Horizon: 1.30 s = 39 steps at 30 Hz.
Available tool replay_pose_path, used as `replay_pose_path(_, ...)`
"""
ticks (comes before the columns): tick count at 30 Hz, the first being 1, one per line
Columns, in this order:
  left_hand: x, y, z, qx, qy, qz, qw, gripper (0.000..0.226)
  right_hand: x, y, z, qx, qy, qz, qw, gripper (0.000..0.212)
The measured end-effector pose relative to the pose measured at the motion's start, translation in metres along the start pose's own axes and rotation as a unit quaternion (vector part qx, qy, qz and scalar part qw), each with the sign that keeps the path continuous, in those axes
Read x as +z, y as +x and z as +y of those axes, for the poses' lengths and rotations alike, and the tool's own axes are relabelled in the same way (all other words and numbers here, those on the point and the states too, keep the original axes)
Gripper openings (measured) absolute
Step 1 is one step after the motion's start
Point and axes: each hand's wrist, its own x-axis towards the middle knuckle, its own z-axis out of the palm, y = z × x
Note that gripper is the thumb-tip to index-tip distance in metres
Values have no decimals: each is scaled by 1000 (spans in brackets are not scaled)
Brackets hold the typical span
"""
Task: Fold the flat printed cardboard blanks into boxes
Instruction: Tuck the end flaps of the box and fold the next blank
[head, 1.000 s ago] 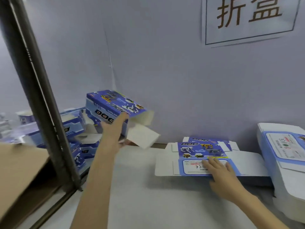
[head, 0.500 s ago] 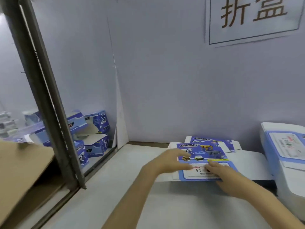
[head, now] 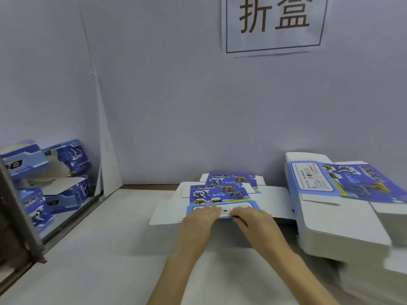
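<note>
A flat blue-and-white printed blank (head: 220, 194) with robot dog pictures lies on the white table (head: 99, 249), on top of another blank (head: 231, 178) behind it. My left hand (head: 199, 221) and my right hand (head: 253, 221) lie side by side on the blank's near edge, fingers stretched forward over its white label panel. A thick stack of flat blanks (head: 334, 205) stands to the right. Several folded blue boxes (head: 63, 172) are piled beyond the table's left edge.
A white wall with a paper sign (head: 273, 23) closes the back. A white partition panel (head: 110, 150) stands at the left rear corner. A dark metal post (head: 15, 216) rises at the left edge. Bare tabletop lies in front of my hands.
My left hand has let go of a folded box at the left pile and come across to the flat blank. The view has swung right and down. My right hand has stayed on the blank.
</note>
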Motion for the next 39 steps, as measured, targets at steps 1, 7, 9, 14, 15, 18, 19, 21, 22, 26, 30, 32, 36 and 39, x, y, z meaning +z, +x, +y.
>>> replay_pose_path(1, -12, -1, -1, -7, -30, 37, 999, 44, -5, -3, -4, -13, 38, 56, 998, 28)
replay_pose_path(7, -92, -4, 2, 4, -23, 281, 959, 48, -59, -11, -21, 62, 192, 308, 930, 48)
replay_pose_path(9, -110, -3, 10, -15, -125, 336, 934, 35, -69, -9, -21, 119, 253, 263, 923, 51)
replay_pose_path(14, -125, -5, 29, -71, -451, 247, 855, 32, -73, -8, -29, 148, 457, 123, 869, 45)
replay_pose_path(15, -124, -4, 32, -82, -477, 224, 846, 33, -73, -8, -31, 143, 485, 122, 854, 38)
replay_pose_path(18, -119, -2, 34, -93, -507, 178, 839, 41, -76, -7, -31, 135, 531, 161, 821, 33)
replay_pose_path(19, -118, -1, 36, -89, -506, 168, 842, 42, -78, -7, -29, 135, 544, 170, 811, 34)
replay_pose_path(21, -114, 0, 39, -81, -487, 151, 857, 48, -82, -8, -26, 134, 557, 182, 799, 32)
replay_pose_path(22, -112, 0, 42, -80, -479, 142, 863, 57, -83, -9, -25, 132, 557, 188, 798, 31)
replay_pose_path(26, -106, 0, 55, -86, -489, 131, 858, 78, -86, -10, -24, 123, 547, 211, 801, 38)
replay_pose_path(30, -105, -1, 61, -94, -483, 141, 859, 77, -85, -10, -24, 131, 539, 205, 807, 47)
replay_pose_path(32, -105, -1, 62, -100, -477, 140, 862, 78, -83, -10, -24, 139, 535, 194, 810, 51)
replay_pose_path(36, -107, -1, 62, -104, -487, 136, 856, 77, -83, -10, -26, 152, 535, 160, 815, 79)
replay_pose_path(39, -103, -2, 68, -96, -506, 134, 847, 71, -84, -11, -28, 155, 553, 133, 808, 85)
